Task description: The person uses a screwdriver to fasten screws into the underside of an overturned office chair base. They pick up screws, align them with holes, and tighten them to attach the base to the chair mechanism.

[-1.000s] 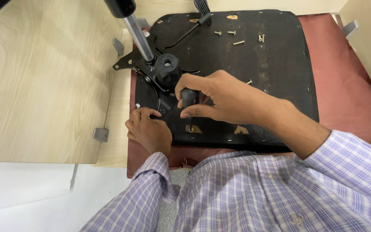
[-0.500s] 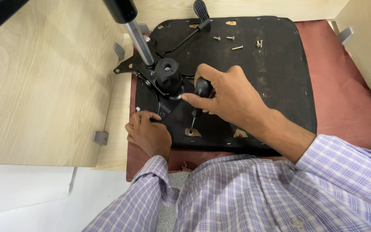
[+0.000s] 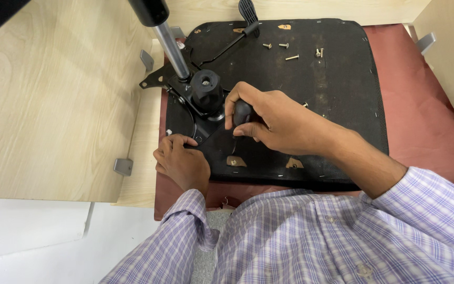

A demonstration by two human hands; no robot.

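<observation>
An upturned black chair seat (image 3: 332,94) lies on a red cloth (image 3: 421,115). A black metal tilt mechanism with a round knob (image 3: 207,89) sits on its left part, and a shiny gas cylinder (image 3: 172,47) rises from it. My right hand (image 3: 285,126) is closed around the black handle of a screwdriver (image 3: 241,111), its tip pointing down at the seat just right of the mechanism. My left hand (image 3: 182,163) presses on the near left corner of the mechanism plate, fingers curled, holding nothing I can see.
Several loose screws (image 3: 291,57) lie on the far part of the seat. A black lever paddle (image 3: 248,10) sticks out at the top. Light wooden panels (image 3: 53,105) with small metal brackets (image 3: 123,166) flank the seat on the left and right.
My right hand has turned and shifted slightly on the screwdriver, staying beside the knob. My left hand has stayed at the plate's corner.
</observation>
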